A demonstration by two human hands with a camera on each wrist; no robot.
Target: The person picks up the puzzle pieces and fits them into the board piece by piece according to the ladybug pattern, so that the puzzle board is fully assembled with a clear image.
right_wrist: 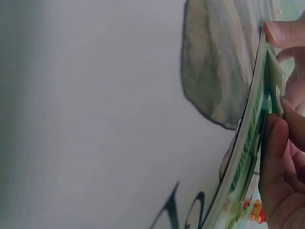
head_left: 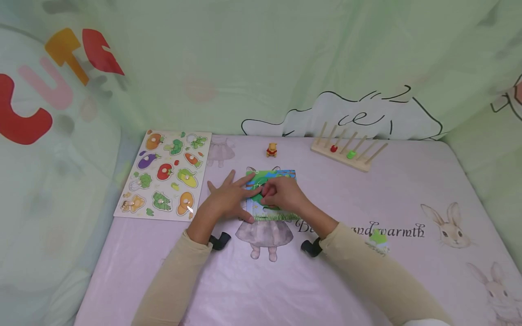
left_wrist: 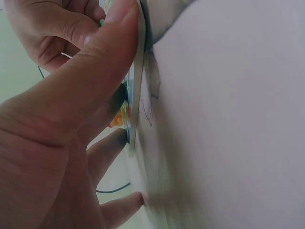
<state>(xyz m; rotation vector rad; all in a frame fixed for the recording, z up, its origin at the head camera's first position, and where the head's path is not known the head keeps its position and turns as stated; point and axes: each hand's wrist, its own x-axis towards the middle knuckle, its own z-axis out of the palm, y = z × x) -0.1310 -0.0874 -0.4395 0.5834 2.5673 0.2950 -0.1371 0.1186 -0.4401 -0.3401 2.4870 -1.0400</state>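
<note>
A small puzzle board point(head_left: 271, 216) with a green, blue and grassy picture lies at mid-table under both hands. My left hand point(head_left: 228, 199) is spread, its thumb and some fingertips resting on the board's left part while another fingertip touches the table. Over the board's middle, my right hand point(head_left: 283, 192) pinches a green puzzle piece point(right_wrist: 275, 78). In the right wrist view this piece stands tilted up from the board's face, and the left thumb presses the board's edge beside it. Fingers hide much of the piece and the picture.
A vegetable puzzle board point(head_left: 140, 194) lies at the left. Behind the hands stands a small bear figurine point(head_left: 271, 150). At the back right is a wooden peg rack point(head_left: 340, 157) with a red and a green bead. A light green piece point(head_left: 378, 237) lies beside the right sleeve.
</note>
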